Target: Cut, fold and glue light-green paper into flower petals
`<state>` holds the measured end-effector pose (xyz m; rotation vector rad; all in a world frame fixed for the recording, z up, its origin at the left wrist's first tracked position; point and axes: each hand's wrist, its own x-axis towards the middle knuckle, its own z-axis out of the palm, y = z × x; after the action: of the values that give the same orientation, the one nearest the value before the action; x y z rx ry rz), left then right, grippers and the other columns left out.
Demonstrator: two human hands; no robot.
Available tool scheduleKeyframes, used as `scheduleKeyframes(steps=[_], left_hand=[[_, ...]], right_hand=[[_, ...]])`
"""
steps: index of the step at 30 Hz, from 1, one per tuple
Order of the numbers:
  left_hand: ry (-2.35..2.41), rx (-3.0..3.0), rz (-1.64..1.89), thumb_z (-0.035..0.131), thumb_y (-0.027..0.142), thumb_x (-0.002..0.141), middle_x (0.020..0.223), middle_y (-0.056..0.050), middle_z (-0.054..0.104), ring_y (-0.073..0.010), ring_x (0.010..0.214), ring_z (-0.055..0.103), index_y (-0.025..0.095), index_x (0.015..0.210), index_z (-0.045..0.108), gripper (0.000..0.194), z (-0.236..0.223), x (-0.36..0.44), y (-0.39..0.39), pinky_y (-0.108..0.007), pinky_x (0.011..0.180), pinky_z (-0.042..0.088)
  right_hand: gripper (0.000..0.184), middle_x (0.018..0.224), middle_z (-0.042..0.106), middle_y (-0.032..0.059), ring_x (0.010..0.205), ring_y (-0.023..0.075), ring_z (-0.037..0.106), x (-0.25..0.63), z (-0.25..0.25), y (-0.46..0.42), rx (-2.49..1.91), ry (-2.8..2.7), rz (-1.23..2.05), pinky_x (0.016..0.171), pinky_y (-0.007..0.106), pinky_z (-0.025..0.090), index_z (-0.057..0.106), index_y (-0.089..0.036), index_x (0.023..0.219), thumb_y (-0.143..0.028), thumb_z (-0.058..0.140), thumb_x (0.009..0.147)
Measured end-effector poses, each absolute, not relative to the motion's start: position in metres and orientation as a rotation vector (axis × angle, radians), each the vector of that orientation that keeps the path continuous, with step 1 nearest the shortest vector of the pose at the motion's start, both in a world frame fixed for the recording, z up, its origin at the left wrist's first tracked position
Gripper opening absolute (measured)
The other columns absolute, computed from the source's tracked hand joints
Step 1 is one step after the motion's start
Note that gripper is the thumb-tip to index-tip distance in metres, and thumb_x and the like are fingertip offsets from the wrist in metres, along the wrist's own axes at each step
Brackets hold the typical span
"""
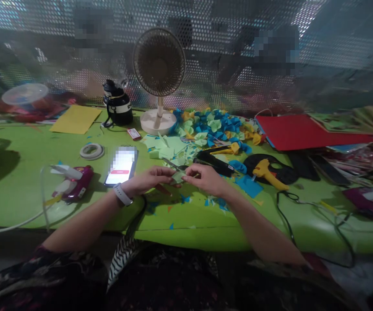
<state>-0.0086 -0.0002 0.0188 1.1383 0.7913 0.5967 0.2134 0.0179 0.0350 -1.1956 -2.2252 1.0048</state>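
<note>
My left hand [150, 178], with a pale watch band on its wrist, pinches the left side of a small light green paper piece [179, 176]. On the opposite side, the fingertips of my right hand [205, 179] are closed on the same paper. Its exact folds are too small to make out. Just behind my fingers shows a thin dark pointed tool [170, 163], partly hidden. Light green paper sheets and scraps [168, 147] lie beyond it, beside a black stapler [215, 163]. Small blue and green cuttings [184, 198] are strewn in front of my hands.
A fan [158, 62] stands behind, left of heaped paper flowers [217, 123]. A lit phone [121, 166], tape roll [91, 151] and power strip [76, 185] are leftward. Rightward lie a yellow glue gun [267, 172], its cable, and red paper [312, 131]. A black bottle [118, 103] stands behind.
</note>
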Motion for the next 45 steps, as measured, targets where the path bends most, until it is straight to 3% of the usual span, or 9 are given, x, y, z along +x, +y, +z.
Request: scheduleKeyframes(steps=[5,14,18,27,33,45], left_hand=[[0.809,1.166,0.591,0.068,0.021,0.075,0.094,-0.007,0.072,-0.0161,0.083,0.066,0.015,0.101,0.07,0.027,0.017,-0.009,-0.001,-0.025,0.065,0.057],[0.878,1.246,0.569,0.071,0.035,0.076,0.082,-0.004,0.071,-0.0111,0.071,0.064,0.014,0.09,0.072,0.025,0.014,-0.005,-0.001,-0.023,0.065,0.055],[0.865,1.218,0.573,0.071,0.029,0.078,0.081,-0.004,0.073,-0.0112,0.072,0.066,0.014,0.096,0.071,0.024,0.01,-0.006,0.001,-0.024,0.068,0.055],[0.874,1.214,0.648,0.07,0.028,0.08,0.075,-0.003,0.071,-0.0135,0.07,0.068,0.013,0.122,0.057,0.047,0.016,-0.006,0.0,-0.027,0.067,0.056],[0.867,1.253,0.648,0.066,0.023,0.083,0.073,-0.002,0.069,-0.0117,0.068,0.067,0.014,0.125,0.053,0.044,0.017,-0.005,0.0,-0.025,0.065,0.055],[0.845,1.367,0.691,0.065,0.03,0.083,0.066,0.004,0.061,-0.0096,0.063,0.06,0.015,0.126,0.048,0.048,0.021,-0.004,-0.003,-0.025,0.064,0.055]], right_hand=[[0.019,0.077,0.065,0.0038,0.07,0.015,0.057,0.213,0.033,0.016,-1.204,-2.269,0.995,0.064,0.026,0.041,0.062,-0.017,0.076,-0.035,0.06,0.082],[0.018,0.07,0.062,0.001,0.062,0.0117,0.049,0.209,0.034,0.012,-1.202,-2.349,0.972,0.058,0.024,0.034,0.062,-0.017,0.074,-0.033,0.06,0.081],[0.02,0.068,0.059,0.0004,0.061,0.0116,0.048,0.208,0.03,0.014,-1.216,-2.312,1.033,0.056,0.024,0.035,0.061,-0.017,0.074,-0.036,0.062,0.08],[0.035,0.07,0.055,-0.0036,0.064,0.0125,0.057,0.211,0.033,0.018,-1.107,-1.897,1.553,0.063,0.028,0.048,0.05,-0.018,0.096,-0.035,0.071,0.073],[0.034,0.063,0.049,-0.0077,0.057,0.0109,0.056,0.211,0.034,0.017,-1.065,-1.921,1.577,0.06,0.027,0.047,0.049,-0.018,0.102,-0.033,0.067,0.078],[0.026,0.066,0.055,-0.0045,0.06,0.0112,0.058,0.208,0.032,0.018,-1.062,-1.901,1.594,0.063,0.028,0.052,0.052,-0.018,0.1,-0.034,0.062,0.084]])
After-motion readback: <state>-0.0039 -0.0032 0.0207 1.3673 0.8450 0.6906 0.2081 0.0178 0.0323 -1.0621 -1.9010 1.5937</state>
